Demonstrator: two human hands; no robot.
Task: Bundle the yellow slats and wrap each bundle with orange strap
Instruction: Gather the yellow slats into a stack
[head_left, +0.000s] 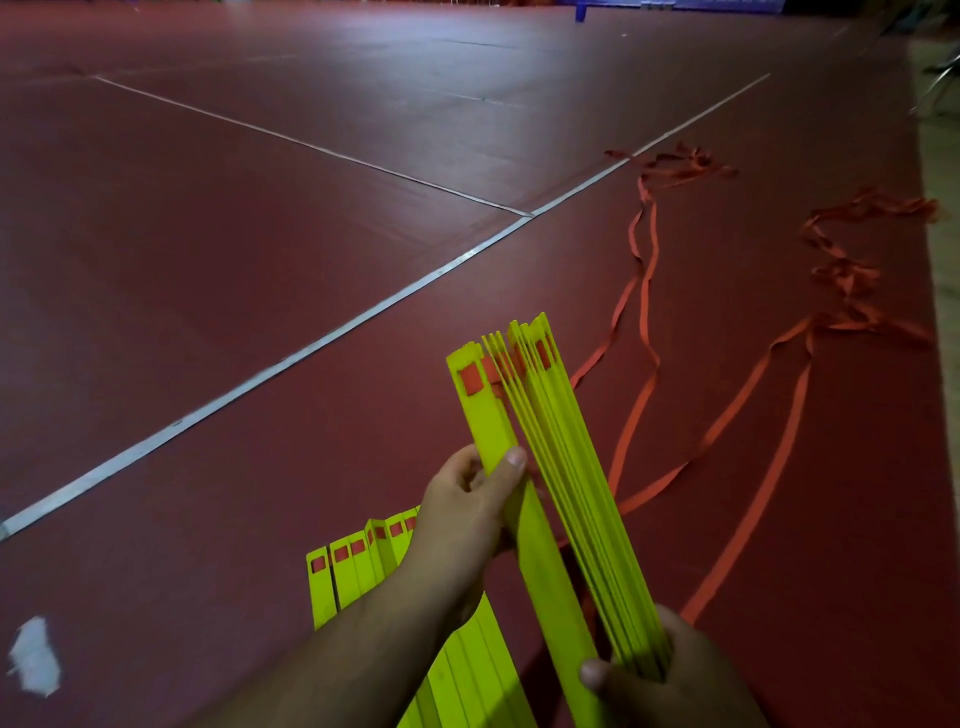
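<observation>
I judge the bundling only half done: my left hand (462, 514) pinches the stack of yellow slats (550, 467) at centre frame, my right hand (675, 680) clamps its lower end, loose slats (348, 571) lie bottom centre, and the orange strap (844, 275) at right is not yet wound round any bundle.

- A single view, from a wide-angle camera worn on the person's head.
- It faces forward and steeply down, close above the left hand (462, 519) and right hand (680, 680).
- Both hands and the yellow slats (550, 467) fill the lower middle, at arm's reach.
- Beyond them the red floor (208, 234) recedes to the top edge, its white line (311, 345) running diagonally.
</observation>
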